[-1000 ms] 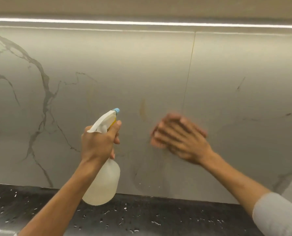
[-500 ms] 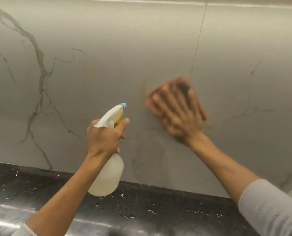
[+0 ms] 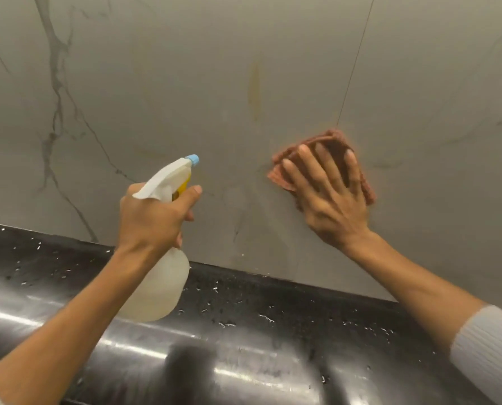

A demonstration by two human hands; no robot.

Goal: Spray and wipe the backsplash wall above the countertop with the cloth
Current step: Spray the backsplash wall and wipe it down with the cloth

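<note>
The grey marble-look backsplash wall (image 3: 185,83) fills the upper view, with a faint yellowish streak (image 3: 254,89) on it. My right hand (image 3: 328,194) presses a folded pink cloth (image 3: 282,159) flat against the wall with straight, spread fingers, just below a thin vertical tile joint. My left hand (image 3: 153,220) grips the neck of a translucent spray bottle (image 3: 159,287) with a white trigger head and blue nozzle (image 3: 192,160). The nozzle points at the wall, left of the cloth. The bottle hangs above the countertop.
A glossy black countertop (image 3: 244,331) with white specks and water droplets runs along the bottom, meeting the wall at a slanted line. Dark veins mark the wall at the left (image 3: 55,112). Grey sleeves cover both forearms near the frame edges.
My right hand has wiped the cloth up and then back down and slightly right on the wall. The view has tilted down, showing more countertop. The left hand keeps holding the bottle.
</note>
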